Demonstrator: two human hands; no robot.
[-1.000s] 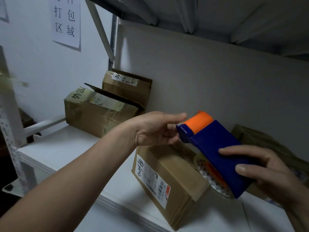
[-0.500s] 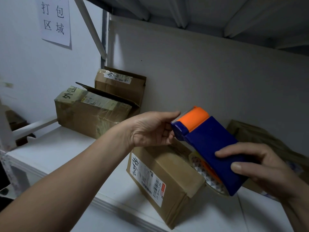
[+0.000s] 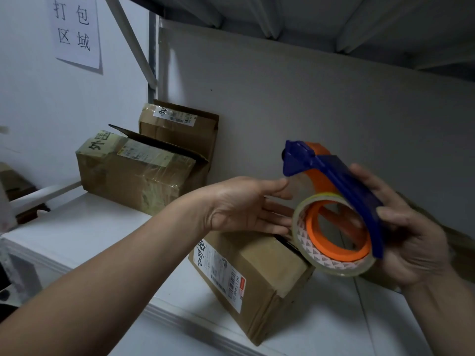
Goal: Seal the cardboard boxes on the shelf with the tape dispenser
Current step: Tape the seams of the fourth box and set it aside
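Right hand (image 3: 411, 235) grips the blue-orange tape dispenser (image 3: 334, 181), held in the air above the nearest cardboard box (image 3: 262, 276) on the white shelf (image 3: 77, 237). Left hand (image 3: 246, 204) is released, fingers straight, fingertips at the tape roll (image 3: 331, 258). Two more boxes (image 3: 138, 173) sit at the back left.

A near box (image 3: 270, 273) is set by the front edge of the shelf (image 3: 77, 240). Back on the left an open box (image 3: 133, 173) is placed, with a third box (image 3: 180, 124) stood behind it against the back panel (image 3: 308, 98). The tape dispenser (image 3: 341, 191) is held above the near box's right end.
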